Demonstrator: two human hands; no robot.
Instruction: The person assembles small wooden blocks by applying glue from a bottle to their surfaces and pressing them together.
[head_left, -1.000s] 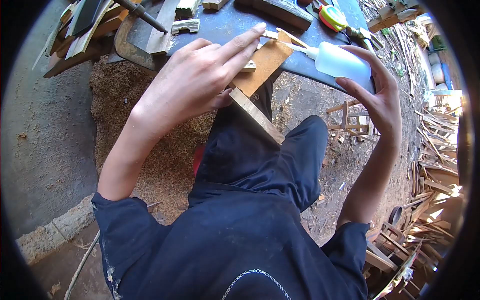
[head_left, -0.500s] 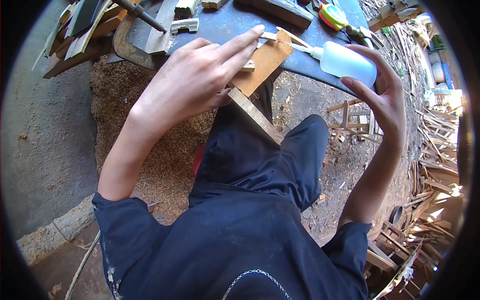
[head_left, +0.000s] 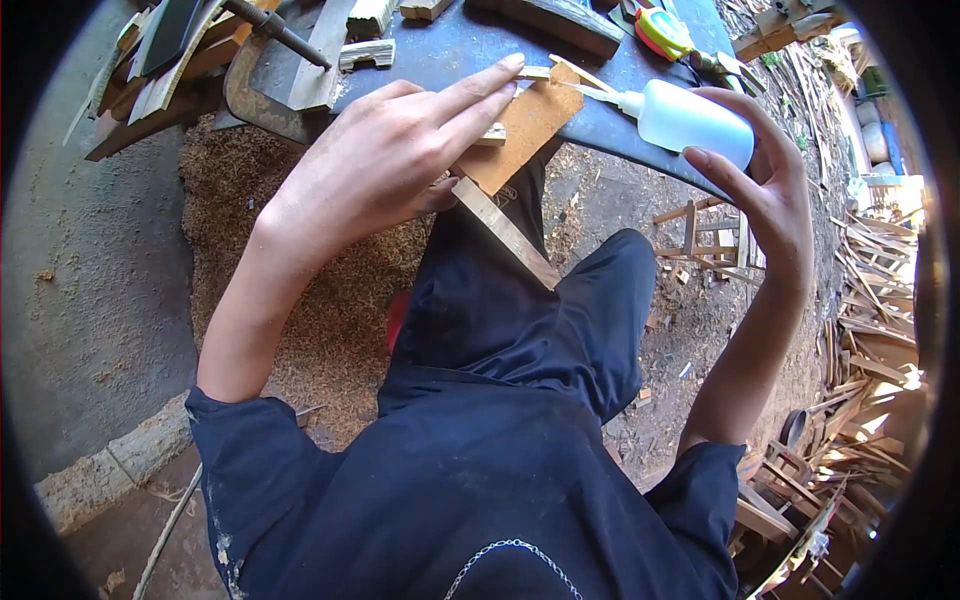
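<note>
Head view: Right grip (head_left: 770, 170) is pinching the bottle (head_left: 692, 122)

Going softly seems best: a small squeeze and a still nozzle (head_left: 605, 95) should be stopping spills. The bottle is leaning sideways over the edge of the worktop (head_left: 440, 50), its nozzle pointing at the brown piece (head_left: 525, 130). I cannot tell if they are touching. The right grip is curling around from the outside, thumb nearest the body. The left grip (head_left: 400, 140) is stretching two fingers along the brown piece; whether it is pinching is unclear.

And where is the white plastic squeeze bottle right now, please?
The bottle is right of centre in the head view, held in the right hand, its nozzle pointing left at the flat orange-brown piece.
</note>
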